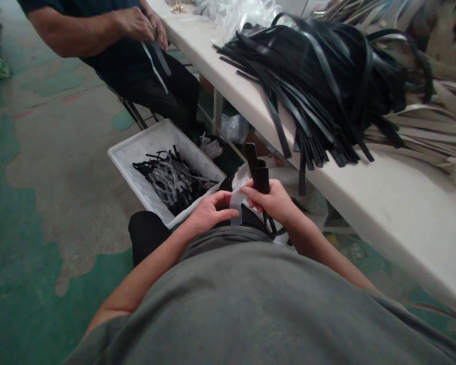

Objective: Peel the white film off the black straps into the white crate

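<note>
On my head cam feed, both hands are low and central, just in front of the grey shirt [228, 289] and near ea. other. The right hand [271, 200] is closed on a set of flat black straps [261, 178], w/ their blunt ends standing up above the fist. I also see its thumb and fingertips at the upper end of a translucent strip [236, 207]. This strip hangs btwn the hands, approx. upright. The left hand [209, 213] is curved toward it from the left, w/ thumb extended across the lower part; I cannot tell if the fingers are clamped.

Adj. to the left hand, I have a white plastic bin [128, 158] containing a tangle of black and grey strips [169, 180]. On the right, the white surface [387, 203] carries a large heap of black straps [319, 76], w/ beige strips [421, 126] beside it and clear plastic [239, 15] at the far end. Beyond the bin, a seated co-worker's hands [139, 25] hold two narrow bands [161, 61], 1 pale, 1 dark grey
</note>
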Motion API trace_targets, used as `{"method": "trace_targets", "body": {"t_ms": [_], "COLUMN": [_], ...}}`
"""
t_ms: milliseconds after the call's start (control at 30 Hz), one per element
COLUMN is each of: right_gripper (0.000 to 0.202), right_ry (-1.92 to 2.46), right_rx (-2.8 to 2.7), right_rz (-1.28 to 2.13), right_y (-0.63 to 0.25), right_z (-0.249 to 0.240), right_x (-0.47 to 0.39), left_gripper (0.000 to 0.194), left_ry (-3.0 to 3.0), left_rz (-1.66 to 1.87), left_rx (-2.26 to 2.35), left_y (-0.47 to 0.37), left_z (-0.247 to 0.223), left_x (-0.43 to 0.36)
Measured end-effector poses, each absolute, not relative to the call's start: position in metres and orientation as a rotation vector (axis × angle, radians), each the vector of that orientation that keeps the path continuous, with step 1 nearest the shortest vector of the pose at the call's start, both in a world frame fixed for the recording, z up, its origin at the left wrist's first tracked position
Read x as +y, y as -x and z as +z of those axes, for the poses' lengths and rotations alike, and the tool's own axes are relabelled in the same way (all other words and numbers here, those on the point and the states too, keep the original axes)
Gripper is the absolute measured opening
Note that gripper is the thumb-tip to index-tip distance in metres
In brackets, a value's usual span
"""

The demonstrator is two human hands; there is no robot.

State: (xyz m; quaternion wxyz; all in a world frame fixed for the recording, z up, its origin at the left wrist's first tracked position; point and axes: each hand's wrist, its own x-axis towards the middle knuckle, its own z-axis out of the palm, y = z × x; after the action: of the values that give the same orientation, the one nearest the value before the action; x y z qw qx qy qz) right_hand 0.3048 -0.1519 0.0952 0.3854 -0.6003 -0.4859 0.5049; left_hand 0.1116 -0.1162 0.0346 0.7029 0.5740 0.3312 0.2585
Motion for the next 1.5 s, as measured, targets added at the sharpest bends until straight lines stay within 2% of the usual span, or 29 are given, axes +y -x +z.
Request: {"method": "trace_targets", "body": {"t_ms": [67, 133, 333, 567, 667, 833, 967, 1067, 1267, 1500], "right_gripper": [0.028, 0.027, 0.023, 0.023, 0.030, 0.040, 0.053, 0.051, 0.031, 0.027], "right_ry": [1.517, 1.502, 1.457, 1.408, 1.388, 1.349, 1.228, 1.194, 1.182, 1.262], "right_rx": [-1.260, -1.285, -1.393, -1.413, -1.371, -1.330, -1.358, -1.297, -1.361, -1.500], "right_rz": [1.279, 1.283, 1.368, 1.435, 1.501, 1.663, 1.741, 1.763, 1.790, 1.773], "right_y": [-0.297, -0.288, -0.257, -0.234, -0.234, -0.237, -0.235, -0.232, -0.230, -0.221], "right_z": [0.092, 0.089, 0.085, 0.076, 0.060, 0.035, 0.023, 0.017, 0.016, 0.031], "right_x": [-0.142, -0.131, -0.104, -0.080, -0.072, -0.083, -0.104, -0.114, -0.126, -0.134], "left_gripper": [0.023, 0.018, 0.023, 0.021, 0.023, 0.015, 0.030, 0.025, 0.022, 0.022], "left_ry": [-1.229, -1.164, -1.042, -1.007, -0.797, -0.544, -0.539, -0.489, -0.389, -0.286], "left_rz": [0.504, 0.531, 0.473, 0.425, 0.628, 1.207, 1.473, 1.394, 1.144, 1.125], "left_rx": [0.742, 0.792, 0.818, 0.790, 0.875, 1.131, 1.113, 1.124, 1.091, 1.020], "left_y": [-0.108, -0.101, -0.072, -0.050, -0.022, 0.058, 0.082, 0.061, 0.001, -0.013], "left_z": [0.034, 0.030, 0.023, 0.037, 0.051, 0.103, 0.126, 0.099, 0.024, 0.019], "left_x": [-0.122, -0.126, -0.126, -0.122, -0.094, -0.024, -0.004, -0.021, -0.070, -0.081]}}
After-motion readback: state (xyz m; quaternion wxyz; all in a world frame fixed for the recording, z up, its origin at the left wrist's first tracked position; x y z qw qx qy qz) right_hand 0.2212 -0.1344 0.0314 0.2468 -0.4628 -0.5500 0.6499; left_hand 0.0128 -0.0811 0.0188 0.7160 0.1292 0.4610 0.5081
